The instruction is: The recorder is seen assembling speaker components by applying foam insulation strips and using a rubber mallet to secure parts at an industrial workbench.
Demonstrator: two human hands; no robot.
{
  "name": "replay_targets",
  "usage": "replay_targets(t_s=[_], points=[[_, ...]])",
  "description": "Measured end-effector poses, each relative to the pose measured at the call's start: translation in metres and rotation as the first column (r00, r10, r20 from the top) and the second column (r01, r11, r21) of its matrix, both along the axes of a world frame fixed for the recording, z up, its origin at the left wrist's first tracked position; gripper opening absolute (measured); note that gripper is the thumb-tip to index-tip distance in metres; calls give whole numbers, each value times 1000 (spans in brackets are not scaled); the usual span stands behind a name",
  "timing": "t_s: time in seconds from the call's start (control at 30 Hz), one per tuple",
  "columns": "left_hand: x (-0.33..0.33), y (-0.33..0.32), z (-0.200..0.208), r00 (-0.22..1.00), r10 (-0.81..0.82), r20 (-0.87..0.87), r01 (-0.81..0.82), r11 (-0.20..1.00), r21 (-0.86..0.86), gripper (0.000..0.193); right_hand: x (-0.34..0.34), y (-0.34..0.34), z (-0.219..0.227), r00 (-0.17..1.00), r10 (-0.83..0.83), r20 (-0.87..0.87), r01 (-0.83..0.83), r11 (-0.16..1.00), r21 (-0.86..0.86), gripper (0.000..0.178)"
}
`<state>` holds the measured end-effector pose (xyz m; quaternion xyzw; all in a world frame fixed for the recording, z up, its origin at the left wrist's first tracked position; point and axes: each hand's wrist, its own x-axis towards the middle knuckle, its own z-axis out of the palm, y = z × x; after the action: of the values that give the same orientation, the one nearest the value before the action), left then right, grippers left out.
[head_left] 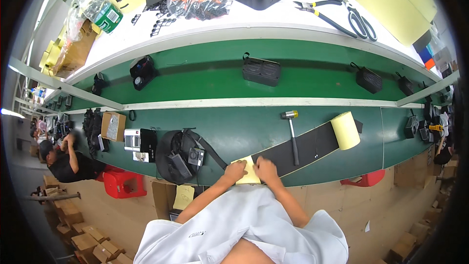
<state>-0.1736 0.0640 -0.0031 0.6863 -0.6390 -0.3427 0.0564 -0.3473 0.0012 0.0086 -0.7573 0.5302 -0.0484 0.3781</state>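
At the table's near edge, my left hand (235, 171) is closed on the left side of a yellow sheet (248, 177). My right hand (266, 169) has its fingers bent and pressed together at the sheet's right edge. A long black strip (273, 156) with a pale border runs from beside my right hand toward the far right. Near its far end stands a yellow roll (346, 131). Across the strip lies a mallet (293, 139) with a yellow-and-metal head and dark handle.
Left of my hands sits a black coiled strip or bag (168, 149) with a small speaker-like box (196, 156) on it. Further left are a white-and-black box (139, 140) and a carton (113, 126). Black speakers (262, 71) stand beyond the rail (259, 102). A person (73, 164) works far left.
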Motion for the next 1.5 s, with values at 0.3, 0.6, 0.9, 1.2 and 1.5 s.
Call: replay_targets(t_s=[0.3,0.6,0.9,1.2,1.5], points=[[-4,-6,-6,997,46,61,-48,999,23,34,1,26,-1,967,110,-231,-128,990,-65,43],[0,5,4,980,196,-44,-193,980,50,30,12,12,-11,954,102,-282,-104,995,11,42],[-10,13,-14,987,150,-61,-154,986,-67,30,-18,-5,-14,964,114,-240,-148,980,-130,40],[4,5,-10,991,134,-17,-134,990,-33,39,-12,-11,-2,961,270,-60,-276,946,-172,62],[-13,4,1,970,234,57,-234,972,-10,34,-51,11,20,715,642,-276,-692,707,-146,65]])
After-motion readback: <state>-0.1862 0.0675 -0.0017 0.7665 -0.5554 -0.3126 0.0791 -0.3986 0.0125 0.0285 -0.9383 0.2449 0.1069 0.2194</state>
